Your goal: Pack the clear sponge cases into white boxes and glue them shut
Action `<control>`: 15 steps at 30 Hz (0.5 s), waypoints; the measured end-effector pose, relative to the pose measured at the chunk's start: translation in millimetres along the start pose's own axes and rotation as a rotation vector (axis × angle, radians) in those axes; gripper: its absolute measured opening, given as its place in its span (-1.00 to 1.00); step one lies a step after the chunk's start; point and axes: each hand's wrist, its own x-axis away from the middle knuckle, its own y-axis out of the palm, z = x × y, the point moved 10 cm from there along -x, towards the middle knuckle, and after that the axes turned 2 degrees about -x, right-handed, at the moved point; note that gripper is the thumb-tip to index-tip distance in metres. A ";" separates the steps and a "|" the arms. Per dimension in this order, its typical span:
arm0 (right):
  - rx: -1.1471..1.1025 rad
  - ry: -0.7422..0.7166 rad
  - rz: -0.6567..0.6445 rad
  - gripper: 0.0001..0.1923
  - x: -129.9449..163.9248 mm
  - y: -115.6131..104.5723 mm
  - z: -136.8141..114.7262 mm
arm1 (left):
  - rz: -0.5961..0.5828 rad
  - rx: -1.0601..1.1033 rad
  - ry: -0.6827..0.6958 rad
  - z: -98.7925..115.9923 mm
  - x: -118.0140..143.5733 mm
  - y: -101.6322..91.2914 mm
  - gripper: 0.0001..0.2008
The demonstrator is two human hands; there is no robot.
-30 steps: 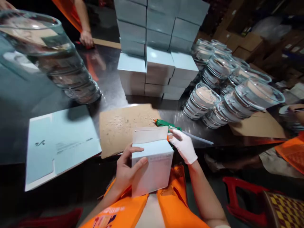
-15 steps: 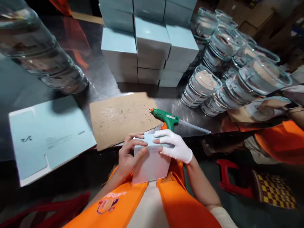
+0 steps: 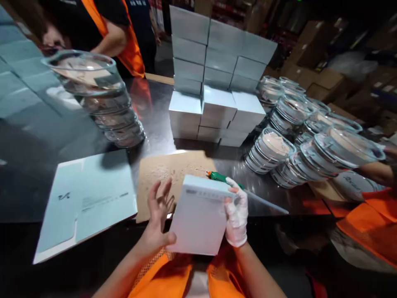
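Observation:
A closed pale box [image 3: 198, 221] is tilted up in front of me at the table's near edge. My right hand [image 3: 237, 215], in a white glove with bare fingertips, grips its right side. My bare left hand [image 3: 158, 223] is open at the left side, fingers spread, with the thumb by the lower left corner; whether the thumb touches I cannot tell. Behind the box lies a green glue gun [image 3: 218, 176] with an orange tip, partly hidden by the box and my right hand. Its clear glue stick [image 3: 266, 202] sticks out to the right. Under the gun's tip is a cardboard sheet [image 3: 145, 198].
A flat pale-blue carton blank [image 3: 93, 203] lies at left. Stacked white boxes [image 3: 217, 111] stand at the back. Clear containers are piled in a left stack [image 3: 114, 107] and several right stacks [image 3: 269, 149]. Co-workers are at the back left and right edge.
The box has risen and tipped up toward the table. My left hand has let go and opened beside it, while my right hand has shifted to its right side. The view has tilted upward.

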 end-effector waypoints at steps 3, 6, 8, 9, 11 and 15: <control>-0.098 0.096 -0.052 -0.30 -33.1 21.0 -2.3 | -0.144 -0.094 -0.117 -1.9 -2.7 0.1 0.17; -0.146 0.068 -0.109 -0.18 -45.4 24.4 -12.9 | 0.039 -0.079 -0.125 20.6 -37.0 -29.6 0.03; -0.101 0.002 -0.023 -0.28 -36.6 0.6 -19.3 | 0.206 -0.073 -0.029 51.2 -84.7 -54.7 -0.01; -0.054 -0.027 0.044 -0.33 -27.7 -17.4 -20.6 | 0.257 -0.057 0.061 71.4 -115.2 -63.9 -0.01; 0.054 -0.030 0.145 -0.39 -6.6 -55.9 -15.0 | 0.243 -0.048 0.231 110.2 -185.9 -69.0 -0.14; 0.148 0.048 0.260 -0.41 25.0 -141.6 17.0 | 0.101 -0.133 0.236 133.7 -324.9 -51.3 -0.67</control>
